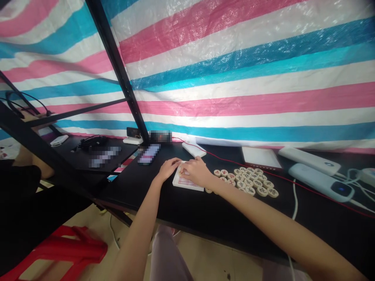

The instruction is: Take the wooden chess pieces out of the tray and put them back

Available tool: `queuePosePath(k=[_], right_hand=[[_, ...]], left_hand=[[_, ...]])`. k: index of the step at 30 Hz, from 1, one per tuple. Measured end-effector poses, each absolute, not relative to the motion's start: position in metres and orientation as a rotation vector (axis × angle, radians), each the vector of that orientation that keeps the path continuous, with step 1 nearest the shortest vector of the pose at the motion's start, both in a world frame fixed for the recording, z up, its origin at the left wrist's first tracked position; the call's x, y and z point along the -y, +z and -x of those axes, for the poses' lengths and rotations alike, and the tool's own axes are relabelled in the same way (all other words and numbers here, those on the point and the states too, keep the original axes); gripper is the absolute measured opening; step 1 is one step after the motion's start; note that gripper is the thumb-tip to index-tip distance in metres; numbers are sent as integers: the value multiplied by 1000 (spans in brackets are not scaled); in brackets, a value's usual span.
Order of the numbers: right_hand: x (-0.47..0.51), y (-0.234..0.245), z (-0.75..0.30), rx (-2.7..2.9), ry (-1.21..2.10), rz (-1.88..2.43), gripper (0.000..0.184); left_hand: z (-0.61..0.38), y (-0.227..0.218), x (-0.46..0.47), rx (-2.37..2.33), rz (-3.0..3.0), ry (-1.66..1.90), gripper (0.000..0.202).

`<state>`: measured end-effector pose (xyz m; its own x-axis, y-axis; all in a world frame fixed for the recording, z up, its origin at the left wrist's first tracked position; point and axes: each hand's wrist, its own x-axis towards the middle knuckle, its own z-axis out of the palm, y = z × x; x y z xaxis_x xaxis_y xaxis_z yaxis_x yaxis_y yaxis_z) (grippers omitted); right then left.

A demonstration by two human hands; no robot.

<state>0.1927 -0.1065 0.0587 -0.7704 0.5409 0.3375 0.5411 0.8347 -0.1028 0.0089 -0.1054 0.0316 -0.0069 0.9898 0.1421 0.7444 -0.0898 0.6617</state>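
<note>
A small white board with red grid lines (187,183) lies on the black table (181,203). My left hand (167,168) rests at the board's left edge, its fingers curled against it. My right hand (195,171) lies over the top of the board, fingers bent down onto it; whether it holds a piece is hidden. Just to the right, several round wooden chess pieces (249,181) with red and black characters lie in a loose cluster on the table.
A white box lid (260,157), two power banks (320,181) with white cables and a thin red wire (234,162) lie at the right. A phone (149,153) lies at the left. A black frame post (117,66) rises before the striped tarp. A red stool (63,249) stands lower left.
</note>
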Motion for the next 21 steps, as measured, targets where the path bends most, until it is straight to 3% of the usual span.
queuePosePath(k=[11,21], right_hand=[[103,49,-187,2698,-139,796,28],[99,61,-221,2657,-141,843,29]], left_hand=[[-8,29,105,-1816,-1910,799,33],[-7,29,105,-1796,-1880,817,36]])
